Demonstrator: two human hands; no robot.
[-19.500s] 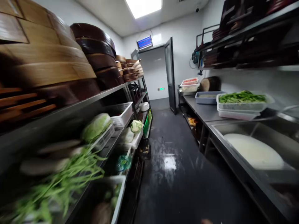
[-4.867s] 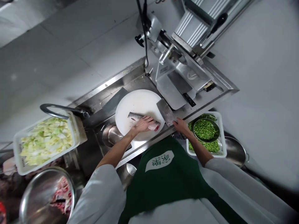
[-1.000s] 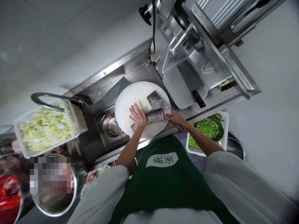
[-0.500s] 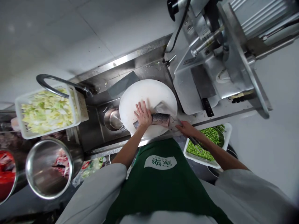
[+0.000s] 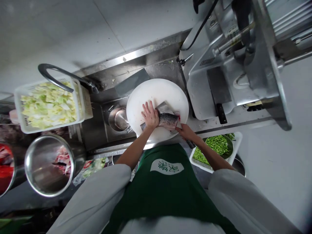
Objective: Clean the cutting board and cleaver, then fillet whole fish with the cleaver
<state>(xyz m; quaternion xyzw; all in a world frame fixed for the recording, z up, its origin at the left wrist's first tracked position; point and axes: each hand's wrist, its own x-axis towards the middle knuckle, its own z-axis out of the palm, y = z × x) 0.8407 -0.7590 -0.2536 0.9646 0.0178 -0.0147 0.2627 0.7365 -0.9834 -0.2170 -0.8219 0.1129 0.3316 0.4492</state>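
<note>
A round white cutting board lies on the steel counter. On it rests a grey-skinned piece of fish with a pink cut end. My left hand lies flat on the fish's left part, fingers spread. My right hand is closed around the handle of a cleaver, whose broad blade lies against the far side of the fish.
A meat slicer stands right of the board. A white basket of chopped cabbage sits under a faucet at left. A steel bowl with raw meat is at lower left. A basket of chopped greens stands at lower right.
The view has shifted slightly. My right hand has drawn the cleaver closer against the fish's cut end. My left hand stays pressed on the fish.
</note>
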